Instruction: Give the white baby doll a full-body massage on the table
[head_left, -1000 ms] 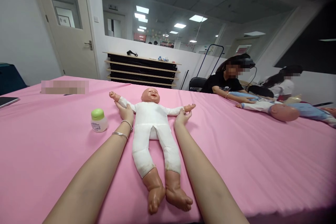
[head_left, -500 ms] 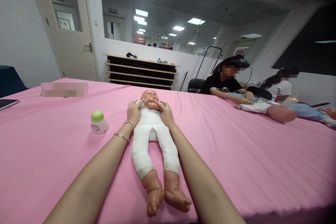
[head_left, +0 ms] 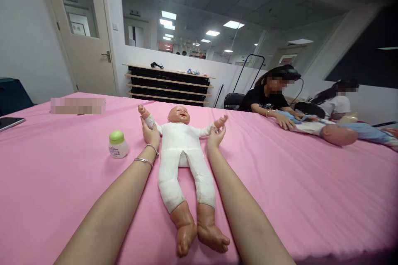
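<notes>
A baby doll [head_left: 182, 149] in a white bodysuit lies on its back on the pink-covered table [head_left: 311, 190], feet toward me. My left hand [head_left: 149, 133], with two bracelets at the wrist, is closed around the doll's arm on the left side. My right hand [head_left: 215, 136] grips the doll's other arm near its wrist. Both doll arms are spread outward and raised a little off the cloth.
A small white jar with a green lid [head_left: 117, 144] stands left of the doll. A dark tablet [head_left: 9, 122] lies at the far left edge. At the right, two other people [head_left: 269, 97] handle another doll [head_left: 337, 134]. Shelves and a door stand behind.
Half a second ago my hands held the doll's arms folded together over its chest; now they have spread the arms outward to the sides again.
</notes>
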`<state>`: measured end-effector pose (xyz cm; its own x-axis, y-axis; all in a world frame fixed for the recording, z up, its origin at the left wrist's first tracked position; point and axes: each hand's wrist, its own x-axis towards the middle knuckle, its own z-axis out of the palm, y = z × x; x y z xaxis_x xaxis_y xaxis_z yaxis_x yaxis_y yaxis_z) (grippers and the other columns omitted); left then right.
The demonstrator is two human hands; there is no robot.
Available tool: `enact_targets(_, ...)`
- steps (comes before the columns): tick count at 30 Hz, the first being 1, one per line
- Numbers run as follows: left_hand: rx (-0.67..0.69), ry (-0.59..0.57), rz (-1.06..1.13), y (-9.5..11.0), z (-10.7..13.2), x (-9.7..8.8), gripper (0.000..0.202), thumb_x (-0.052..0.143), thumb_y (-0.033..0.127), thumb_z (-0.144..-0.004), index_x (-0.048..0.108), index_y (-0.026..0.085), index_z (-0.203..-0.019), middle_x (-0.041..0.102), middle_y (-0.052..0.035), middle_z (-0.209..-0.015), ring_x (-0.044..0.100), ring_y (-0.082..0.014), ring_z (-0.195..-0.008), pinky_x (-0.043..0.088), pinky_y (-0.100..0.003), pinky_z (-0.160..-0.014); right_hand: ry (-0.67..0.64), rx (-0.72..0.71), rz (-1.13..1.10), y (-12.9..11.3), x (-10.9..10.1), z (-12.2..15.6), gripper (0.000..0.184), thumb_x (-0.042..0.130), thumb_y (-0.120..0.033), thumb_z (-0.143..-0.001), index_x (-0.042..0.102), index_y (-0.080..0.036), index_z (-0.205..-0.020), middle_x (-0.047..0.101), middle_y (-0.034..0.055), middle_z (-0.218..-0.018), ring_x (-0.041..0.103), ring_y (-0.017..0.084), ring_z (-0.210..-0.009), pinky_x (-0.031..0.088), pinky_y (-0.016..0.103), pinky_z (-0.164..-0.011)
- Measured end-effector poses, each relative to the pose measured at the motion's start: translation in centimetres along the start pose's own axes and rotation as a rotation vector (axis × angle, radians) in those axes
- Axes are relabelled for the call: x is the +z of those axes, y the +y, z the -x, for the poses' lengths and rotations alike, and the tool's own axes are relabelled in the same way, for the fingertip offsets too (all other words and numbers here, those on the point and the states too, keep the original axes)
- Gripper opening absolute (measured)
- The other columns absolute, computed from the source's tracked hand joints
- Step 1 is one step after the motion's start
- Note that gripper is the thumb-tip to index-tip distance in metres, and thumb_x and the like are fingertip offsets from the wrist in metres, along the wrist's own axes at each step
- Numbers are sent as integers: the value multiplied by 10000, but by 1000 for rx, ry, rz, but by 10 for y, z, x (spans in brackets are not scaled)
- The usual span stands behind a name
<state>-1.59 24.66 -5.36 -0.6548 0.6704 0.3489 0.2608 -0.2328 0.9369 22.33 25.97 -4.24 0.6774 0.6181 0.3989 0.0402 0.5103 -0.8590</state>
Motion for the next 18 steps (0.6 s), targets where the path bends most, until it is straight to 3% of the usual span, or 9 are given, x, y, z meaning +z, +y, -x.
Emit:
enact_targets(4,180,-121,-108,10,5,2,686,474,220,-834,185,223,-1457,507,-116,-1238,499,-241,-1132,404,-367,-964,-412,-256,124,-23,22,19,446,517,-178,-735,544,-204,-1180,537,68,-1189,540,156,-1074,451,316,-939)
enact_targets(6,316,-220,-219,15,9,2,618,450,168,-831,294,248,-1424,511,-104,-1214,484,-243,-1117,395,-382,-968,-645,-393,223,-29,26,26,397,476,-125,-750,620,-234,-1103,565,44,-1124,539,150,-1057,441,311,-944)
enact_targets(9,427,-338,-411,20,14,1,562,409,83,-812,465,314,-1322,498,-82,-1233,453,-261,-1112,386,-419,-954,-830,-560,355,-34,26,31,381,445,-105,-790,662,-261,-1062,597,32,-1066,537,148,-1031,421,319,-957)
enact_targets(11,442,-376,-490,23,16,0,559,397,74,-814,493,342,-1295,494,-83,-1235,453,-275,-1091,391,-439,-925,-830,-582,400,-36,24,32,367,447,-118,-808,659,-258,-1074,603,35,-1064,532,152,-1029,415,328,-962)
enact_targets(15,427,-384,-475,23,16,-1,557,398,85,-817,476,337,-1308,493,-88,-1229,456,-269,-1093,382,-437,-938,-783,-481,385,-35,23,33,432,440,-67,-760,646,-246,-1095,580,43,-1093,526,151,-1047,409,325,-980)
enact_targets(18,327,-315,-332,16,13,0,608,425,102,-801,369,266,-1384,507,-106,-1212,472,-253,-1117,388,-395,-961,-579,-313,245,-23,19,29,433,499,-128,-731,595,-197,-1147,557,67,-1157,532,160,-1062,438,317,-953)
